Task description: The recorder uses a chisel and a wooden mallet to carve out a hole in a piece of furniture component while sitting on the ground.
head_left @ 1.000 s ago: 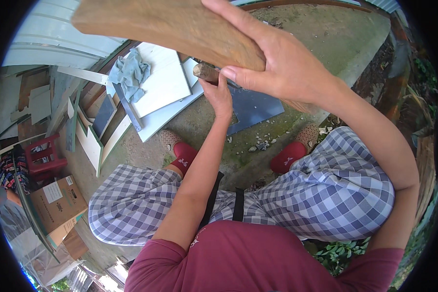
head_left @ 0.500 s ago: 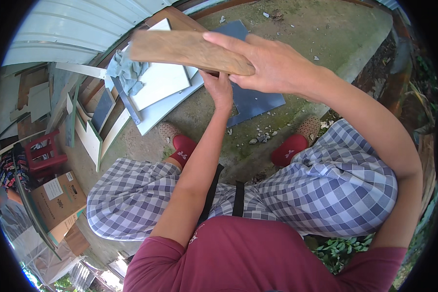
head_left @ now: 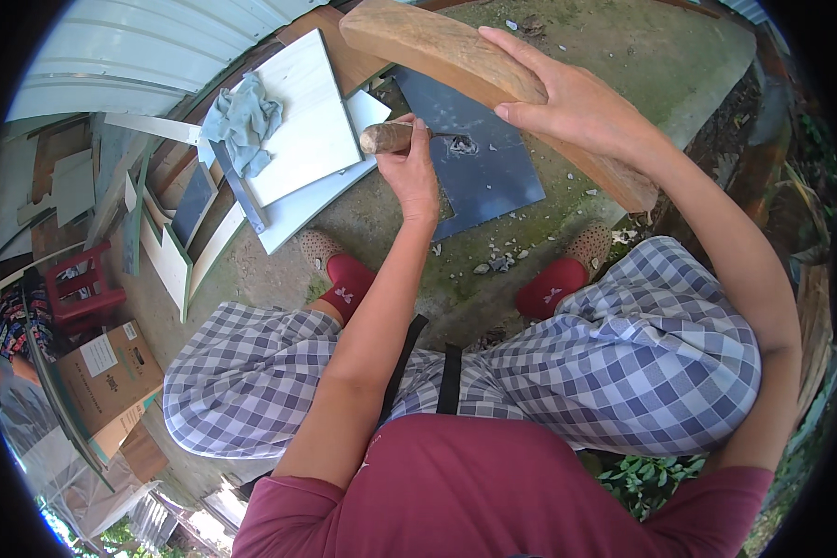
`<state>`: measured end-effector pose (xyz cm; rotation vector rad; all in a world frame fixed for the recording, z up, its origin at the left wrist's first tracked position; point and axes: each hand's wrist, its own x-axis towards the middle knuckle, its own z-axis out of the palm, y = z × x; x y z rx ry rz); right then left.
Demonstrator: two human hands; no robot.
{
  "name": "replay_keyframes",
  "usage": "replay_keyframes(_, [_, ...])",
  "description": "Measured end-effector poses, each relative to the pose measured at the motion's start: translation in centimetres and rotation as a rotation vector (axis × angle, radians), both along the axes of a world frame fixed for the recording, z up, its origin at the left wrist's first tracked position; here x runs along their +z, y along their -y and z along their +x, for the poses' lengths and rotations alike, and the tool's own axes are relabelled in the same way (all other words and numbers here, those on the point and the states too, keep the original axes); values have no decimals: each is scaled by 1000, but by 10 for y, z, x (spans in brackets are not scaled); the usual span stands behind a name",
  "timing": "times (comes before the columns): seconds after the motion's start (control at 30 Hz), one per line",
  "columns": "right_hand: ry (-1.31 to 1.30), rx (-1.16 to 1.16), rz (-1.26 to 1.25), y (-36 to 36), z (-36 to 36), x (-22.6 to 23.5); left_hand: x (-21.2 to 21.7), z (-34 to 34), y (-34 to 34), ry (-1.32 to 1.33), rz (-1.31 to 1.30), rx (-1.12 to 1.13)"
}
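My right hand (head_left: 581, 107) is closed round a long, thick wooden block (head_left: 442, 48), raised in the air and slanting from upper left to lower right. Below and to the left of it, my left hand (head_left: 411, 177) grips a wooden-handled chisel (head_left: 382, 139) lying almost level. Its thin blade points right, over a chipped, ragged spot (head_left: 462, 145) in a dark blue-grey board (head_left: 495, 186) on the ground. From this view I cannot tell whether the tip touches the board.
White boards (head_left: 298, 121) lie to the left, with a blue-grey rag (head_left: 242, 116) on top. More offcuts (head_left: 167, 265) lean farther left, near a red plastic chair (head_left: 84, 288) and a cardboard box (head_left: 112, 372). Small chips (head_left: 499, 265) litter the concrete between my feet.
The wooden block has swung up and to the right in my right hand, away from my left hand. The chisel and the chipped spot, hidden before, now show.
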<state>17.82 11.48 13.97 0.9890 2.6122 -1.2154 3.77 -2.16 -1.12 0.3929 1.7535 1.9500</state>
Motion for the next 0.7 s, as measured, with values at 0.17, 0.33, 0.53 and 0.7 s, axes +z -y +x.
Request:
replay_keyframes(0.17, [-106,-81,2,-5,14,-18,-5,2,5,-71,-94,-57])
replay_keyframes(0.33, [-115,-113,43,-2,22,-24,-14,5,4,-79,-86,-46])
replay_keyframes(0.53, [-12,-112,-33,-1,21,-17,-23,10,6,-71,-68,-55])
replay_keyframes(0.7, [32,-127,-53,0,25,-19,-24,18,12,-117,-101,-112])
